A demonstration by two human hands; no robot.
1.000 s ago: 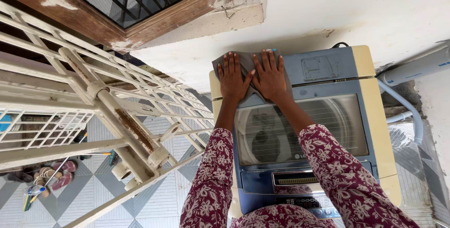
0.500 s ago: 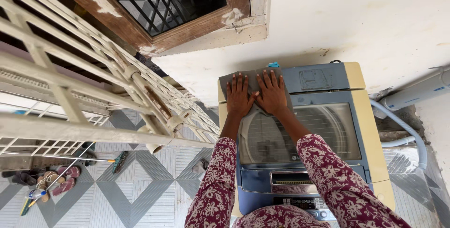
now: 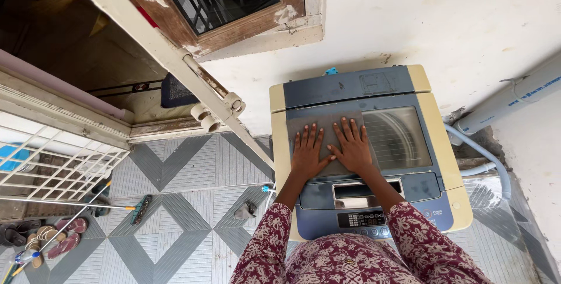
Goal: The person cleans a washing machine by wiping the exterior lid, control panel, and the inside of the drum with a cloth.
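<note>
Two hands press flat on a grey cloth (image 3: 325, 125) spread over the left part of the washer (image 3: 280, 144) lid. The left hand (image 3: 308, 154) and right hand (image 3: 352, 146) lie side by side, fingers spread and open, palms down, thumbs nearly touching; neither grips anything. Much of the cloth is hidden under the hands, so its near edge is hard to make out. What shows is a plain, dull grey rectangle, lying smooth, its far edge just short of the blue back panel. The clear lid window (image 3: 400, 138) shows only to the right of the cloth, with the drum dim beneath. Forearms in maroon floral sleeves (image 3: 266, 243) cover part of the control panel (image 3: 365, 220) at the near edge. Left of the washer, a small grey rag (image 3: 245, 210) lies on the tiled floor (image 3: 175, 231), and sandals (image 3: 61, 243) are partly cut off at the frame's corner.
</note>
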